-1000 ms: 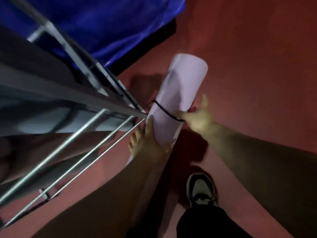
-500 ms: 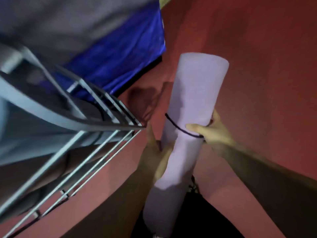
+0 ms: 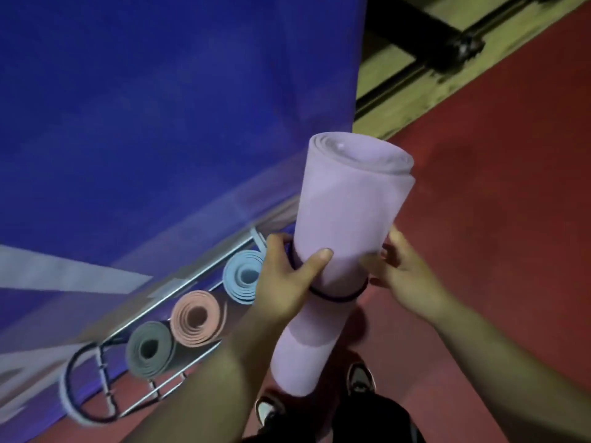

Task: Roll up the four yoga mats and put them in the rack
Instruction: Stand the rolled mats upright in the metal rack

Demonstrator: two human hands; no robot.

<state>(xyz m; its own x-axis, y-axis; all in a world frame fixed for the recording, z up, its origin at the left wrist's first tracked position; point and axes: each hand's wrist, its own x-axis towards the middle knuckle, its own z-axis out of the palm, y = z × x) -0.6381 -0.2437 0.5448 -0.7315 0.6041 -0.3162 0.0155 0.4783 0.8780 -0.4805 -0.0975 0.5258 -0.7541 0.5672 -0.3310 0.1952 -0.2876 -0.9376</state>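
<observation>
Left hand and right hand both curl round the rolled purple mat at its black band, holding it upright just off the right end of the rack. Probably light, spongy and grippy; the banded middle suits gripping.

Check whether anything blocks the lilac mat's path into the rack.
Nothing visible. Left hand and right hand hold the lilac mat beside the rack, which already holds the blue mat, pink mat and grey mat.
</observation>
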